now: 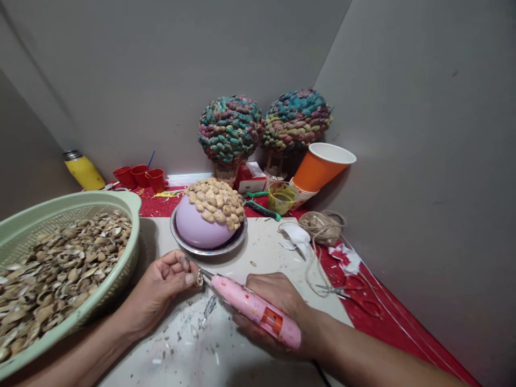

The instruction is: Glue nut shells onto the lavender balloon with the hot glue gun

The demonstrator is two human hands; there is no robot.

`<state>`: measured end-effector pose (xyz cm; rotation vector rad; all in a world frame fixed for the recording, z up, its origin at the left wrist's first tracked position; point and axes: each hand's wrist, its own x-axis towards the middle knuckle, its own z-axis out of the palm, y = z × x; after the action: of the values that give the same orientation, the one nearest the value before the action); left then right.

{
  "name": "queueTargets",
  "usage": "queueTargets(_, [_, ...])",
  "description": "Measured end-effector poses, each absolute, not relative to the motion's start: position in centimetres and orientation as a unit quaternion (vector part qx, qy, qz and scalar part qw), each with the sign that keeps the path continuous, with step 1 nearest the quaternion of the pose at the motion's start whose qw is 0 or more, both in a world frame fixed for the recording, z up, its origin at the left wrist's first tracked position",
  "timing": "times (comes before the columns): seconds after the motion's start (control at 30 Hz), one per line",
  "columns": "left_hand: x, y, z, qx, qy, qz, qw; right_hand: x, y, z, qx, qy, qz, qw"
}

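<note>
Between thumb and fingers, my left hand (171, 279) pinches a peanut shell (199, 278), its hollow side partly showing. My right hand (278, 306) is wrapped round a pink glue gun (253, 309), whose dark nozzle meets the shell or sits right beside it. Beyond both hands, a lilac balloon (201, 224) rests in a shallow metal bowl (228, 248). Peanut shells (215, 199) cover the balloon's top and right side, while its lower front is bare. To the left stands a green colander (135, 215) holding many loose peanut shells (68, 263).
Two colourful shell-covered balls (230, 129) stand at the back. Orange paper cups (318, 169), a cup of yellowish liquid (281, 199), green-handled pliers (262, 209), twine (322, 227) and scissors (350, 293) lie right. Red cups (155, 180) and a yellow bottle (84, 171) are back left.
</note>
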<state>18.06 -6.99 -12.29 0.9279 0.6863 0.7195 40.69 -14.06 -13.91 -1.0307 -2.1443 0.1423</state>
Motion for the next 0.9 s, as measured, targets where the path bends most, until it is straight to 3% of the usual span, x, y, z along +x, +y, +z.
queueTargets(0.9, [17.84, -6.68, -12.27, 0.405, 0.298, 0.335, 0.797, 40.59, -14.07, -13.13, -0.409, -0.844, 0.063, 0.341])
